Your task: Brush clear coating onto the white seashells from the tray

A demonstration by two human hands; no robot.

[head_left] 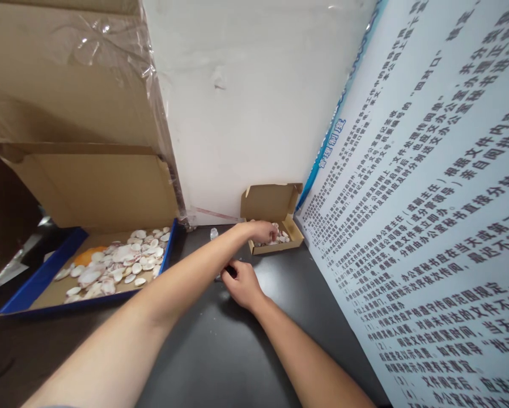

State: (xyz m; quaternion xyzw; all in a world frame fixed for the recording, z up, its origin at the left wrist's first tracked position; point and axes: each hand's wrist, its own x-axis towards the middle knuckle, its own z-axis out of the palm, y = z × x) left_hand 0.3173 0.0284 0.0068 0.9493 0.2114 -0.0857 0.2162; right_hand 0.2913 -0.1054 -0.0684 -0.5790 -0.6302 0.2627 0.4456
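Observation:
My left hand [263, 231] reaches across into a small open cardboard box [297, 233]. Its fingers are bent down and closed over the small pale seashells [282, 237] there; whatever is between the fingertips is hidden. Nearer to me, my right hand [242, 284] is curled above the dark table [254, 357], beside my left forearm. Its fingers are closed around something dark that I cannot make out, partly covered by the hand and forearm. Just beyond the left forearm stands a small clear container [213, 233].
To the left lies a larger blue-edged cardboard box [169, 241], lid raised, holding many white shells [127, 258] and an orange piece [85, 256]. A white wall [254, 113] rises behind. A printed panel [428, 198] borders the table's right side.

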